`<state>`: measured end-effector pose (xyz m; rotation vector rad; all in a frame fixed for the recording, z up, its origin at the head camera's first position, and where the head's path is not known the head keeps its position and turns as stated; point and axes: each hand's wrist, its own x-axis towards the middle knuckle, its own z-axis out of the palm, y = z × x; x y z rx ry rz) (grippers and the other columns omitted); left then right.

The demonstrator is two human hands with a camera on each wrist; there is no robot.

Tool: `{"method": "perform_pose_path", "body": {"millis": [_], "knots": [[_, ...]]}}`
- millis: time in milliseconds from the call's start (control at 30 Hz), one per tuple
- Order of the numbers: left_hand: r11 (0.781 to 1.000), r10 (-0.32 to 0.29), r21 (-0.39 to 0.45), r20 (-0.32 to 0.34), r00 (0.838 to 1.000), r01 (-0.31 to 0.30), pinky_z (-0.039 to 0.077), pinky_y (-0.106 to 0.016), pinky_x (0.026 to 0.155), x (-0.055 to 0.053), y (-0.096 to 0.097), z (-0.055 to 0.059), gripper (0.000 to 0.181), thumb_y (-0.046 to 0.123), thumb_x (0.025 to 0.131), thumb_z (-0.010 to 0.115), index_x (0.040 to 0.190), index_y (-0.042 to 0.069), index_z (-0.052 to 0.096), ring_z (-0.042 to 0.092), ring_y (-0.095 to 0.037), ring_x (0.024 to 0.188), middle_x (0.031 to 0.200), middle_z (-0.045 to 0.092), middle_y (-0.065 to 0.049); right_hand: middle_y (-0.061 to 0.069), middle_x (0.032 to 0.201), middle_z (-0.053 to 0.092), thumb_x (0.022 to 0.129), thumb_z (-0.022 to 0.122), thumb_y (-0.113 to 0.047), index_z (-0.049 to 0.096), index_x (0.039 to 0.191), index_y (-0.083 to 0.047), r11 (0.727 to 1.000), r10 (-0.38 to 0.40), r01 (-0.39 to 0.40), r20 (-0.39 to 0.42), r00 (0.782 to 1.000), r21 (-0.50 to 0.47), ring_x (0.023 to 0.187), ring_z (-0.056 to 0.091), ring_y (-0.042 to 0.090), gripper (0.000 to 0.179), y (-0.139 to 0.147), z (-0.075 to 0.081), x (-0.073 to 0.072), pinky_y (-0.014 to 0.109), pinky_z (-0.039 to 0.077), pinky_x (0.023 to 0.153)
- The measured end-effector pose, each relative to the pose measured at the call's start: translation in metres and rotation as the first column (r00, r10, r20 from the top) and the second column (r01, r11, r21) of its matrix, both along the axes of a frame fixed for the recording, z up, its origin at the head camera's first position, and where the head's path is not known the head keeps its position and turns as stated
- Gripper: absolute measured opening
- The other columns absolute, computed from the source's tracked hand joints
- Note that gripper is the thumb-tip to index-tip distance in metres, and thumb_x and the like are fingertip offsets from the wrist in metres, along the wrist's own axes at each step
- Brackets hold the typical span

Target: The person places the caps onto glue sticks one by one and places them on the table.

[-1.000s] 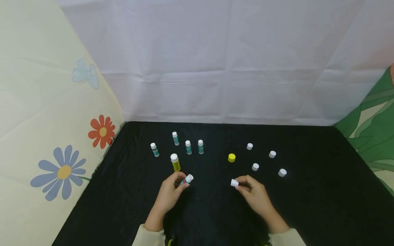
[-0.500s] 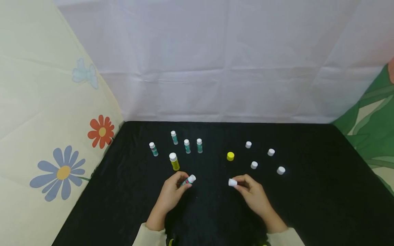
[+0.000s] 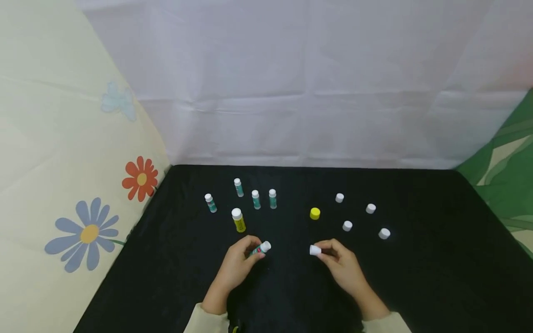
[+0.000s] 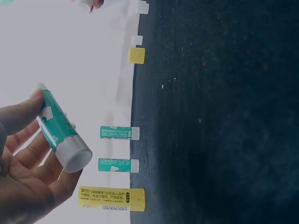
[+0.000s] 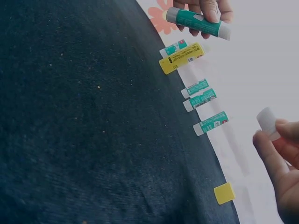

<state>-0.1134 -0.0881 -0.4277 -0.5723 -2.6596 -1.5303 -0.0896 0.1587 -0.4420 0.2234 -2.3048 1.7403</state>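
Tilted between the fingers and thumb of my left hand [image 3: 237, 263] is a teal-labelled glue stick [image 3: 260, 249], its white end pointing right in the head view. The left wrist view shows this same glue stick [image 4: 58, 123] from close up. Across from it, my right hand [image 3: 342, 266] pinches a small white cap [image 3: 315, 250] by thumb and fingertips. A gap separates cap and glue stick. Just beyond the left hand, a thicker yellow glue stick [image 3: 239, 224] with a white top stands upright. The right wrist view also has the pinched cap [image 5: 266, 122].
Several smaller teal glue sticks [image 3: 256, 200] stand upright at the back left of the black tabletop [image 3: 287, 296]. A yellow cap [image 3: 314, 213] sits right of the middle, with several white caps [image 3: 347, 225] spread farther right. A white cloth [image 3: 308, 92] hangs behind.
My left hand has shifted right with the glue stick, and my right hand slightly left with the white cap, so the gap between them is narrower. The standing things keep their places.
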Motion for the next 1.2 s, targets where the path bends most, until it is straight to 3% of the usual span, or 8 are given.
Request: {"method": "perform_pose_path", "body": {"millis": [200, 400, 767, 1200], "knots": [[0.999, -0.035, -0.006, -0.014, 0.999, 0.034, 0.045, -0.034, 0.07, 0.0, 0.005, -0.004, 0.017, 0.01, 0.075, 0.064, 0.09, 0.009, 0.056, 0.053, -0.012, 0.077, 0.084, 0.057, 0.002, 0.014, 0.087, 0.06, 0.072, 0.06, 0.011, 0.058, 0.086, 0.002, 1.0, -0.01, 0.01, -0.005, 1.0, -0.005, 0.079, 0.056, 0.003, 0.016, 0.0, 0.0, 0.005, 0.017, 0.045, 0.066], [0.998, -0.059, -0.031, -0.022, 0.998, 0.058, 0.044, -0.031, 0.069, -0.002, 0.008, 0.0, 0.018, 0.011, 0.075, 0.064, 0.091, 0.009, 0.056, 0.052, -0.011, 0.075, 0.085, 0.056, 0.003, 0.013, 0.086, 0.06, 0.072, 0.06, 0.011, 0.057, 0.085, 0.003, 0.999, -0.003, 0.003, 0.005, 1.0, -0.05, 0.078, 0.056, 0.004, 0.016, -0.004, 0.002, 0.003, 0.019, 0.046, 0.065], [0.996, -0.078, -0.045, -0.008, 0.997, 0.078, 0.043, -0.029, 0.068, -0.001, 0.01, 0.0, 0.017, 0.011, 0.076, 0.065, 0.091, 0.011, 0.056, 0.05, -0.01, 0.074, 0.084, 0.056, 0.004, 0.01, 0.084, 0.06, 0.072, 0.059, 0.013, 0.056, 0.085, 0.007, 0.991, 0.028, -0.032, -0.031, 0.999, -0.128, 0.076, 0.056, 0.004, 0.014, -0.012, 0.001, 0.005, 0.018, 0.046, 0.064], [0.995, -0.085, -0.046, -0.031, 0.996, 0.084, 0.043, -0.027, 0.066, 0.003, 0.014, -0.003, 0.018, 0.01, 0.075, 0.065, 0.09, 0.01, 0.056, 0.05, -0.01, 0.073, 0.083, 0.057, 0.003, 0.016, 0.084, 0.058, 0.073, 0.058, 0.013, 0.056, 0.085, 0.006, 0.99, 0.059, -0.059, -0.002, 0.998, -0.129, 0.077, 0.056, 0.005, 0.014, -0.017, 0.001, 0.006, 0.018, 0.046, 0.065]]}}
